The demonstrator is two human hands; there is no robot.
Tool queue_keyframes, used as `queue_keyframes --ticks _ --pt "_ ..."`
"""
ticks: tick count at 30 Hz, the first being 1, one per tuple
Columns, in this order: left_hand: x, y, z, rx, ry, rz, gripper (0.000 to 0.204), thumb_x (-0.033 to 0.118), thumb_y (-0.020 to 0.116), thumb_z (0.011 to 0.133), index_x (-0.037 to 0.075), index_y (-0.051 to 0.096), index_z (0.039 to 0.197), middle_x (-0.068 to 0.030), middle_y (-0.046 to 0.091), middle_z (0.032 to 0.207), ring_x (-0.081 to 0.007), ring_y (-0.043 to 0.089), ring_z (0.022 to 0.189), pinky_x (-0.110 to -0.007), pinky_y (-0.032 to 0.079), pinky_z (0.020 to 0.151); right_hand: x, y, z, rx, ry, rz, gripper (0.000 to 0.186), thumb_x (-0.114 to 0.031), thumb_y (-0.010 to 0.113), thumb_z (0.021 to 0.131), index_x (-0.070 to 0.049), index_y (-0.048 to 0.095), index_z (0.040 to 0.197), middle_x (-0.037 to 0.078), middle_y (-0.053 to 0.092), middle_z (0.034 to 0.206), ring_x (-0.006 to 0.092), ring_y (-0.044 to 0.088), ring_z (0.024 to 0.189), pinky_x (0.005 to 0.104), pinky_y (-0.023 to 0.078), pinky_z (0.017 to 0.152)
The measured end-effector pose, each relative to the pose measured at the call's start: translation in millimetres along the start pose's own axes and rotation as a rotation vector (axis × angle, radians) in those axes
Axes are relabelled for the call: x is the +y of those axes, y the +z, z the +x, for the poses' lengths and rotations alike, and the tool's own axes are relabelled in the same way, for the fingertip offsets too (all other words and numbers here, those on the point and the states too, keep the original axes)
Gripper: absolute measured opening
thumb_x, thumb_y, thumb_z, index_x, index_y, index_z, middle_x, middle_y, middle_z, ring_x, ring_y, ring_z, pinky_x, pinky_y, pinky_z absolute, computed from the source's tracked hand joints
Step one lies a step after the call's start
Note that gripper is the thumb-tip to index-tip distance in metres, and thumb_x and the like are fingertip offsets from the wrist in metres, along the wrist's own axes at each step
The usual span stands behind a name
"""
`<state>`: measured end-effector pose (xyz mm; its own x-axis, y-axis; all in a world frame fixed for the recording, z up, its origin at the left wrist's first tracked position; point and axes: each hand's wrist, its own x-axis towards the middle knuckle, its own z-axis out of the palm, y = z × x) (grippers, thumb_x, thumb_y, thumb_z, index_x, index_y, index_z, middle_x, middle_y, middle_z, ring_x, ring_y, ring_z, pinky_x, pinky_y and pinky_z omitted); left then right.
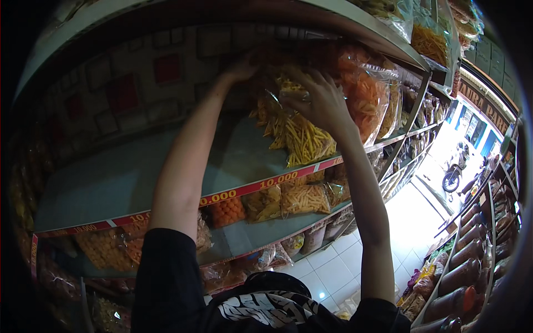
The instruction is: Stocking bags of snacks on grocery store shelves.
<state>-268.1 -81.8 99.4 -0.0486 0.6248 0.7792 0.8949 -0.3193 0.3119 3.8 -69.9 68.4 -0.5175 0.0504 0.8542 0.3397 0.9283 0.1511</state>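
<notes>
A clear plastic bag of yellow stick snacks [300, 136] leans at the right part of the upper shelf, against the bags beside it. Over its upper part lies my right hand [326, 102], with thumb and fingers curved round the plastic. My left hand [242, 69] reaches to the far side, by the dark top of the same bag. Shadow hides its fingers, so its grip does not show. Close on the right of my right hand stands a large clear bag of orange chips [366, 97].
The grey shelf board [133, 172] has a red price strip [244, 191] along its front edge. Below sit bags of snacks, among them orange balls [227, 212] and pale sticks [305, 198]. Jars [463, 258] line a rack on the right. A motorcycle [456, 166] stands beyond the bright doorway.
</notes>
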Motion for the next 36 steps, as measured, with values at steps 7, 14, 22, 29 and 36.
queue_keyframes --ticks 7,14,22,29,36 --pt "-37 10 0 0.092 -0.139 -0.027 0.050 0.021 0.051 0.091 0.004 0.038 0.136 -0.0182 0.047 0.133 -0.0272 0.043 0.126 -0.035 0.035 0.103 7 5 1 -0.040 0.038 0.079 0.061 -0.046 0.068 0.073 -0.024 0.051 0.127 0.012 0.051 0.126 0.0397 0.045 0.119 0.0511 0.042 0.094" --pt "65 0 24 -0.266 -0.165 0.569 0.054 0.038 0.047 0.094 0.005 0.040 0.136 -0.0213 0.041 0.138 -0.0293 0.036 0.131 -0.035 0.030 0.108 5 -11 -30 0.046 0.040 -0.076 0.073 -0.055 0.069 0.070 -0.025 0.047 0.132 0.013 0.040 0.139 0.0374 0.030 0.132 0.0616 0.025 0.104" --pt "236 21 -110 -0.158 0.068 -0.459 0.043 0.033 0.060 0.088 0.000 0.060 0.117 -0.0110 0.066 0.106 -0.0151 0.061 0.098 -0.029 0.045 0.085 -44 -66 -163 0.175 0.123 -0.106 0.046 -0.026 0.070 0.072 -0.021 0.058 0.116 0.012 0.052 0.119 0.0351 0.045 0.116 0.0487 0.039 0.094" --pt "242 118 -223 -1.336 0.245 -1.212 0.047 0.025 0.066 0.084 0.002 0.055 0.123 -0.0101 0.056 0.123 -0.0171 0.055 0.110 -0.033 0.043 0.093 -178 -201 -403 -0.325 1.042 0.009 0.028 -0.020 0.063 0.082 -0.011 0.060 0.108 0.011 0.062 0.099 0.0300 0.060 0.091 0.0412 0.049 0.079" --pt "262 208 -339 -1.746 -0.143 -1.093 0.038 0.013 0.059 0.089 0.000 0.053 0.123 -0.0092 0.058 0.121 -0.0192 0.056 0.109 -0.032 0.045 0.088 -351 -239 -538 0.096 1.888 -0.078 0.028 -0.011 0.062 0.082 -0.008 0.062 0.110 0.012 0.066 0.096 0.0224 0.065 0.086 0.0327 0.052 0.077"
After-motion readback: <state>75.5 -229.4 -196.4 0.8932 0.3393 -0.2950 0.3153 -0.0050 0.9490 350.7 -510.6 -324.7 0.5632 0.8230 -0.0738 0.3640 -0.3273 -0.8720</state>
